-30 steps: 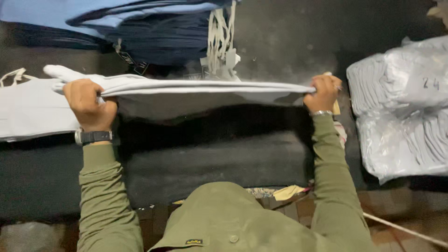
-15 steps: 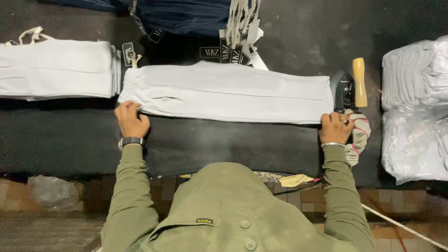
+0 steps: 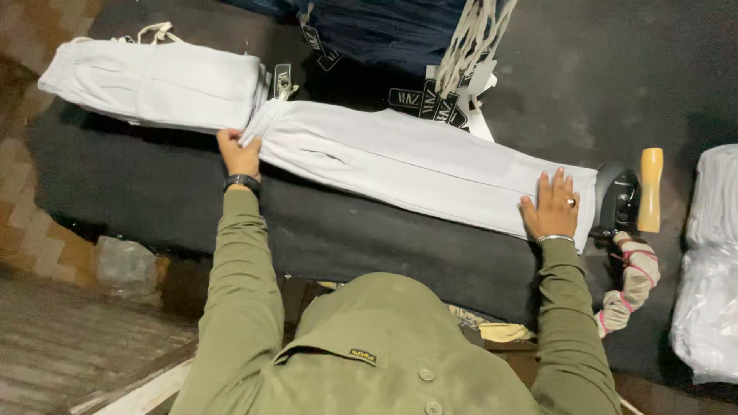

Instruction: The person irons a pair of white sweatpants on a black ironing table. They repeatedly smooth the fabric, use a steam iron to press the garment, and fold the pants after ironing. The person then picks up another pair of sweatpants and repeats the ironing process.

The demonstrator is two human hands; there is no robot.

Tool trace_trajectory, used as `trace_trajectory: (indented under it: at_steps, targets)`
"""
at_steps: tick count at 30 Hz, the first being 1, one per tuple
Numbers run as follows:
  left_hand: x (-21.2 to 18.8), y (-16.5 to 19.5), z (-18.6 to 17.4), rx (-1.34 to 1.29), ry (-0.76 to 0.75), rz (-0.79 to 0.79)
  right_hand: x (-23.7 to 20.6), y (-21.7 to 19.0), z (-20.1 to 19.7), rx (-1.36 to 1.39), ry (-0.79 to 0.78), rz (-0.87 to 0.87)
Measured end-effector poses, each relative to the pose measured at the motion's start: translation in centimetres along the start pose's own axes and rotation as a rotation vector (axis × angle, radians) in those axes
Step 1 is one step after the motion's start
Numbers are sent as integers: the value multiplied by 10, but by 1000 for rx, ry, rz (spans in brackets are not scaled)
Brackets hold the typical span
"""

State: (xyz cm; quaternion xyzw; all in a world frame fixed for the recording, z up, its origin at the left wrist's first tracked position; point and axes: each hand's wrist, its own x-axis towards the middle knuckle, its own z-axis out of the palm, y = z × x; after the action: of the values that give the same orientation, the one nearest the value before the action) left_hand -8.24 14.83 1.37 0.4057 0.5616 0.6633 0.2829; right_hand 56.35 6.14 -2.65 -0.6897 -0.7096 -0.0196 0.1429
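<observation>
A pair of white trousers [image 3: 415,165] lies flat and folded lengthwise on a dark padded table [image 3: 369,246]. My left hand [image 3: 239,154] pinches the near corner of the waistband end, beside a stack of folded white trousers [image 3: 154,81]. My right hand [image 3: 550,206] lies flat, fingers spread, on the cuff end, pressing it down. I wear olive-green sleeves, a dark watch on the left wrist and a bracelet and ring on the right.
A dark iron [image 3: 615,196] with a yellow wooden handle [image 3: 650,188] stands just right of my right hand, its cloth-wrapped cord [image 3: 632,280] hanging below. Plastic-bagged white garments [image 3: 707,261] sit far right. Dark blue garments [image 3: 377,31] and tags on strings [image 3: 473,46] lie behind.
The trousers, held up stretched between both hands a second ago, now lie flat on the table. My right hand has opened and moved onto the cuff end; the view has tilted.
</observation>
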Motion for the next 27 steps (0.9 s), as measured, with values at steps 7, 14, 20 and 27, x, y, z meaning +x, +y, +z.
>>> trace_trajectory:
  at_steps: [7, 14, 20, 27]
  targets:
    - [-40, 2, 1, 799, 191, 434, 1, 13, -3, -40, -107, 62]
    - [-83, -10, 43, 842, -514, 682, 11, 42, -60, -388, 121, 55]
    - [-106, -29, 65, 1038, -442, 586, 4, 128, -105, 7, 245, 596]
    - [-124, -39, 56, 1053, -464, 682, 10, 121, -113, -178, 299, 630]
